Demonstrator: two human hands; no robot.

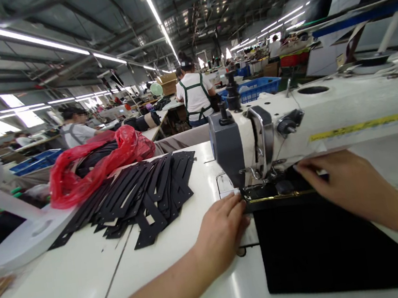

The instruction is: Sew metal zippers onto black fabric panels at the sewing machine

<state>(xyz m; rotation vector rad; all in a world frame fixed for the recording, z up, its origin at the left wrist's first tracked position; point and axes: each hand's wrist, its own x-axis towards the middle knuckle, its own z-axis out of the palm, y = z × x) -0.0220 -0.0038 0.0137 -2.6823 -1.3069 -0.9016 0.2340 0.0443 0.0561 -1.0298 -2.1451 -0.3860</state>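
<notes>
A black fabric panel point(307, 247) hangs over the near edge of the sewing area, with a gold-toothed zipper point(282, 196) lying along its upper edge. The zipper runs beside the presser foot of a white and grey sewing machine point(235, 149). At the left end of the zipper is my left hand point(222, 229), fingers together and closed at the fabric's edge; its fingertips are partly hidden. To the right of the needle area, under the machine arm, my right hand point(335, 182) pinches black material by the zipper's other end.
Left of the machine, many cut black strips point(149, 189) lie fanned out on the white table point(122, 286). Behind them sits a red plastic bag point(101, 162) holding dark pieces. A white fan point(29, 225) stands at far left. People work beyond, near a blue crate point(257, 89).
</notes>
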